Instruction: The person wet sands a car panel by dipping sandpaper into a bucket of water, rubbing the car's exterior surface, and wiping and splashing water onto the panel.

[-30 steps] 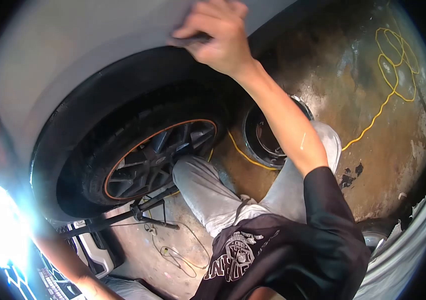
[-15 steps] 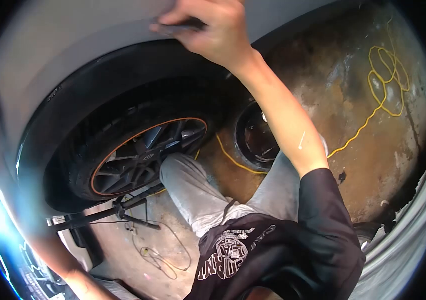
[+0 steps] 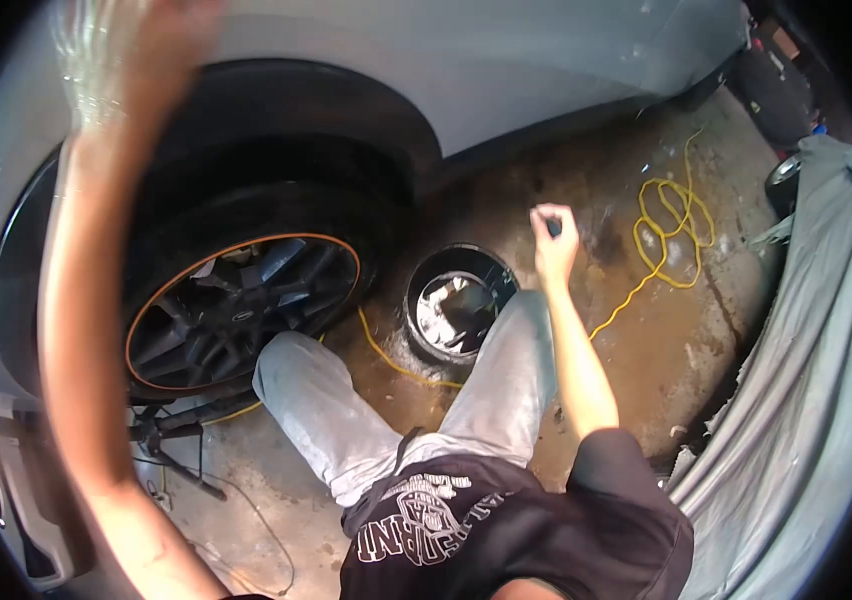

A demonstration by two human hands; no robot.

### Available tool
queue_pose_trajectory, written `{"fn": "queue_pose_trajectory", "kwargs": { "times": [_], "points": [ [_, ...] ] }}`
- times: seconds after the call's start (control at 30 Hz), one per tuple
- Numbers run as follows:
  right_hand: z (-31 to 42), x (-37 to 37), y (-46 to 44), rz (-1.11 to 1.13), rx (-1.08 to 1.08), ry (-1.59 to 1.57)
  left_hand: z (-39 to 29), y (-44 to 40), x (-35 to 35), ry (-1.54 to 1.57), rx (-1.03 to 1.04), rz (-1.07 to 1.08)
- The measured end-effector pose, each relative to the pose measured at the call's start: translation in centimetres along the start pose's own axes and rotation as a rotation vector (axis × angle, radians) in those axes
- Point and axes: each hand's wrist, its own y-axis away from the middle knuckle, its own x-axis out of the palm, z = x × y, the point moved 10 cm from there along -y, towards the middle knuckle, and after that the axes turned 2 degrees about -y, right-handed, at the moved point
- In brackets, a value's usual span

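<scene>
My left hand [image 3: 136, 65] is raised at the upper left, in front of the grey car's fender [image 3: 336, 35] above the wheel arch. Motion and glare smear its fingers, and whether it touches the panel I cannot tell. Off to the right, over the floor, my right hand [image 3: 557, 245] is closed around a small dark object [image 3: 553, 227]; its kind does not show. Below and left of that hand stands a round black bucket [image 3: 508, 275] with whitish pieces inside. The car's wheel [image 3: 243, 315], black with an orange rim line, sits beside my knee.
A yellow cord [image 3: 639, 292] runs across the stained floor, coiled at the right. Grey sheeting [image 3: 796, 340] hangs along the right side. A black stand or jack part [image 3: 181, 450] lies by the wheel, with a thin cable [image 3: 271, 545] nearby.
My right hand has moved from the fender down and right, over the floor, still holding the dark object. My left hand has risen to the upper left. The view has shifted, showing more floor.
</scene>
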Motion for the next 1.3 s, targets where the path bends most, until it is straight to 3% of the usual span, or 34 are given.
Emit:
{"fn": "queue_pose_trajectory", "kwargs": {
  "times": [0.03,0.07,0.1,0.17,0.2,0.27,0.33,0.47,0.53,0.6,0.63,0.67,0.7,0.8,0.87,0.97,1.03,1.13,1.2,1.23,1.3],
  "points": [
    [0.2,-0.5,0.9,0.052,-0.035,0.009,-1.9,1.9,0.1,0.048,0.006,0.048],
    [-2.2,-0.8,2.2,0.108,0.157,-0.137,-4.2,4.6,1.0,0.179,0.061,0.260],
    [-3.1,-1.0,3.4,0.148,0.236,-0.174,-7.1,7.8,1.5,0.289,0.185,0.289],
    [-4.4,-1.2,4.8,0.212,0.196,0.129,-10.9,13.7,3.2,0.216,0.350,0.460],
    [-2.6,-0.5,5.4,0.247,0.233,0.210,-10.9,14.6,3.4,0.312,0.321,0.488],
    [2.4,2.7,6.4,0.373,0.241,0.164,-9.9,13.6,2.2,0.326,0.293,0.467],
    [5.9,5.7,7.0,0.495,0.239,0.210,-6.1,11.1,-0.1,0.420,0.114,0.438],
    [8.3,9.6,7.5,0.601,0.174,0.146,3.5,7.9,-2.7,0.058,-0.051,0.374],
    [10.9,11.2,8.0,0.742,0.178,0.186,5.8,7.7,-4.5,0.181,-0.060,0.078],
    [11.7,12.1,7.6,0.785,0.208,0.186,4.6,8.1,-4.3,0.218,-0.131,0.109],
    [12.4,12.4,7.3,0.806,0.135,0.191,2.9,8.7,-2.6,0.147,-0.193,0.319],
    [12.7,12.7,7.0,0.827,0.064,0.198,0.0,9.0,-1.7,0.166,-0.129,0.415],
    [11.9,12.8,6.8,0.851,0.072,0.148,-3.3,9.7,-0.5,0.253,-0.096,0.398],
    [11.1,12.1,6.5,0.853,0.107,0.081,-13.5,11.8,4.5,-0.063,0.125,0.461],
    [8.7,11.3,6.7,0.875,0.119,0.078,-19.3,13.7,7.3,-0.049,0.245,0.465],
    [4.9,8.4,5.6,0.882,0.111,0.175,-28.5,20.0,10.5,-0.071,0.529,0.656],
    [4.6,6.7,4.3,0.861,0.146,0.168,-33.3,25.8,12.8,-0.098,0.607,0.724],
    [5.6,4.7,1.6,0.887,0.002,0.234,-39.5,30.9,10.9,0.389,0.421,1.090],
    [4.5,4.8,0.3,0.893,-0.063,0.175,-43.3,33.7,7.4,0.863,-0.006,1.047],
    [3.7,5.1,-0.2,0.935,-0.073,0.160,-46.7,38.1,7.5,0.985,-0.082,1.388],
    [2.7,5.9,-1.2,0.990,-0.172,0.171,-50.7,48.4,6.5,0.907,-0.246,1.556]
  ]
}}
